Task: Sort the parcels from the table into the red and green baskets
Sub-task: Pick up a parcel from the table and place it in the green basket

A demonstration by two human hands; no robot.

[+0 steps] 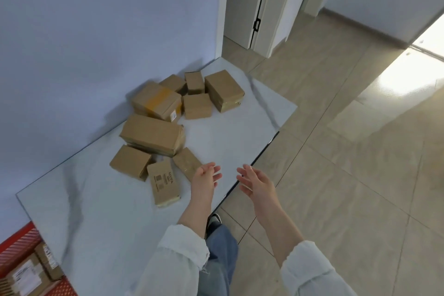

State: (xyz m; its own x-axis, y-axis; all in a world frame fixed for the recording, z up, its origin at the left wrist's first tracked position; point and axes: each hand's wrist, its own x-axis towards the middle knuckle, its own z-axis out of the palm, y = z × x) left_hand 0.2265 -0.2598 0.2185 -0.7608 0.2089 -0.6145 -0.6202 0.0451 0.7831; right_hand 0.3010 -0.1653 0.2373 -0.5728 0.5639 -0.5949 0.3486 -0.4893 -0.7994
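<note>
Several brown cardboard parcels lie on the white marble table (101, 218) against the wall. Nearest me are a printed parcel (163, 182) and a small taped parcel (186, 162); a long parcel (151, 134) lies behind them. My left hand (204, 179) hovers over the table just right of the small taped parcel, fingers spread, holding nothing. My right hand (257, 184) hangs empty over the table's front edge, fingers straight. The red basket (21, 243) shows at the bottom left with parcels inside. No green basket is in view.
A blue-grey wall runs behind the table. Beige tiled floor (348, 175) spreads to the right, with a white door frame (264, 7) beyond. My jeans leg and shoe (213, 220) stand at the table's front edge.
</note>
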